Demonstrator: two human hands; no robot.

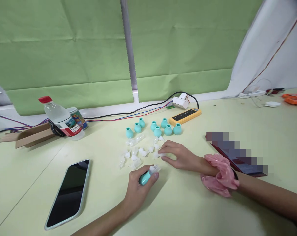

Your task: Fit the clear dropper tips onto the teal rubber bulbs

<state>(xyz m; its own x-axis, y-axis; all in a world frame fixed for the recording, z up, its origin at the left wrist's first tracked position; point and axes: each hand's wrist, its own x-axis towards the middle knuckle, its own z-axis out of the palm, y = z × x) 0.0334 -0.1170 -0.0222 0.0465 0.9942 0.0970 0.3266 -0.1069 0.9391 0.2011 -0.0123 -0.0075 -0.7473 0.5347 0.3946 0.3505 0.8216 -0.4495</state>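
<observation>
Two hands work near the middle of the frame. The left hand [138, 185] is wrapped around a teal bulb [145, 178] with a clear cap [155, 169] sticking out the top. The right hand [179, 156], just above and to the right, pinches a small clear piece [162, 154] at the edge of the pile of clear pieces [138, 153]. It helps to hold the bulb steady and squeeze it softly, and to pick just one piece. More teal bulbs [157, 131] stand in a row above the pile. A phone [69, 191] lies at the lower left.
</observation>
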